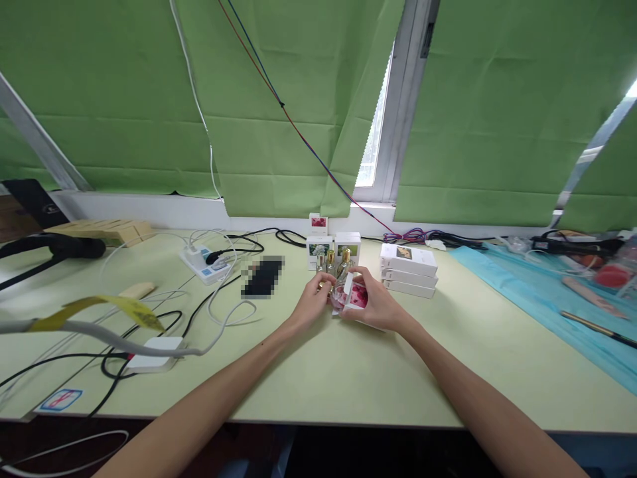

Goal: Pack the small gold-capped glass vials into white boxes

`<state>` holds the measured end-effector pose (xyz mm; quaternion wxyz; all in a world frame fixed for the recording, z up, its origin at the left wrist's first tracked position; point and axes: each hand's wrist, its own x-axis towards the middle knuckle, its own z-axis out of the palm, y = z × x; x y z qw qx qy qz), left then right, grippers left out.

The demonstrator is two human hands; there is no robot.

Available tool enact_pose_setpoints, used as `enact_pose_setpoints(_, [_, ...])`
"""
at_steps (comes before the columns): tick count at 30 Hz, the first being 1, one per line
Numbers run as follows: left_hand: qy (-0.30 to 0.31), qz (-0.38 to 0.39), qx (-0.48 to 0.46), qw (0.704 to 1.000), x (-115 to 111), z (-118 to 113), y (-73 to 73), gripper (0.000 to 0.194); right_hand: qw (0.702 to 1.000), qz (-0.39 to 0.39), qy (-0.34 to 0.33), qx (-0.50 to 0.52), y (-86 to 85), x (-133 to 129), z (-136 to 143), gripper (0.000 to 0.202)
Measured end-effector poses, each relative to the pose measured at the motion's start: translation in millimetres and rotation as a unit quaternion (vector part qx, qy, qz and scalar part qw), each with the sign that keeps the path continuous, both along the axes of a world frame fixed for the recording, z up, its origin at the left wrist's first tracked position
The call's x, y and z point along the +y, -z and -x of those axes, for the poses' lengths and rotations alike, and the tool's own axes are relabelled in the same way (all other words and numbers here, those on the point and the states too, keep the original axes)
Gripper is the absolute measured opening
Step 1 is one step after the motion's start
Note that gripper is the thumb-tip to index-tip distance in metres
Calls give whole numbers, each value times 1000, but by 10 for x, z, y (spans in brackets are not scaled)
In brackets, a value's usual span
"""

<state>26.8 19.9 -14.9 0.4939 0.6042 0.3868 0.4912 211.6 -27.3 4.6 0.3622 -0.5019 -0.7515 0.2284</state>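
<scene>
In the head view, my right hand (375,305) grips a small white box (358,297) with a pink flower picture, lying on its side with a flap open toward the left. My left hand (314,299) is closed at the box's open end, its fingers round a clear perfume bottle (339,297) that sits at the opening; how far inside it is I cannot tell. Just behind my hands, several gold-capped perfume bottles (345,260) stand close together. Behind them are two white boxes with flower pictures, one on the left (318,245) and one on the right (347,242).
Three white boxes (408,269) lie stacked right of my hands. Another small box (318,224) stands by the wall. On the left are a power strip (205,264), a blurred dark object (263,277), cables and a white adapter (156,354). Blue sheeting (527,285) covers the right side.
</scene>
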Motion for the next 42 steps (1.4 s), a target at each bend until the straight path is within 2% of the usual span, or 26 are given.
enact_pose_setpoints(8, [-63,-23,37,997,53,3,76,19,1000,-8,19,2,9,8,7,86])
enact_pose_setpoints(16, [-107,18,-26,994,70,-6,150,38,999,-20,27,22,34,24,20,86])
enact_pose_setpoints(28, [-105,12,-20,994,41,-35,129,37,998,-33,43,42,55,39,48,81])
enact_pose_setpoints(33, [-106,8,-34,994,17,-42,82,33,997,-29,49,44,37,23,60,81])
enact_pose_setpoints(42, [-99,2,-54,994,-12,-57,30,36,997,-27,52,43,23,3,68,80])
